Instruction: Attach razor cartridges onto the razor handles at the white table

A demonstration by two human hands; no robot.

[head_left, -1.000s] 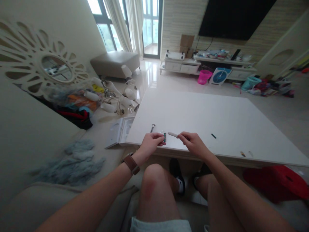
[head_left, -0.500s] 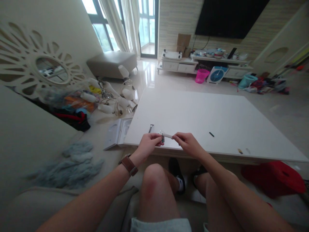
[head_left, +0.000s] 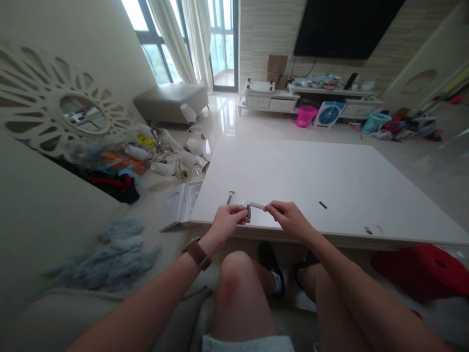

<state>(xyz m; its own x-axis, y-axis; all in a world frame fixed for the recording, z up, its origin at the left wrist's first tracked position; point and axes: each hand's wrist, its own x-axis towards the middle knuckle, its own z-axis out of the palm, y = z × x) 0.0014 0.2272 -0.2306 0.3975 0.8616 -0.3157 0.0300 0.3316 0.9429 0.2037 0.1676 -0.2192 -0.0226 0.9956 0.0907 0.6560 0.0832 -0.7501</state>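
Note:
Over the near edge of the white table (head_left: pixel 293 171), my left hand (head_left: pixel 227 218) pinches a small green circuit board (head_left: pixel 248 211) between thumb and fingers. A brown-strapped watch (head_left: pixel 198 253) is on that wrist. My right hand (head_left: pixel 287 215) is closed on a slim pale stick-like tool (head_left: pixel 258 206) that points left. Its tip is close to the top of the board; whether they touch I cannot tell. Behind my left fingers lies a small metal tool (head_left: pixel 230 197), with a small clear piece (head_left: pixel 245 203) near it. Further right lies a dark green strip (head_left: pixel 322 205).
Near the table's right front edge lies a small dark-and-yellow piece (head_left: pixel 368 230). An opened white box (head_left: pixel 177 205) stands at the left edge, below a chandelier (head_left: pixel 183 156) on the floor. A red object (head_left: pixel 425 271) sits at the lower right.
The pale tool's tip has drawn slightly away from the circuit board, and more of the board's green face shows. Both hands keep their holds. The whole view has shifted a little.

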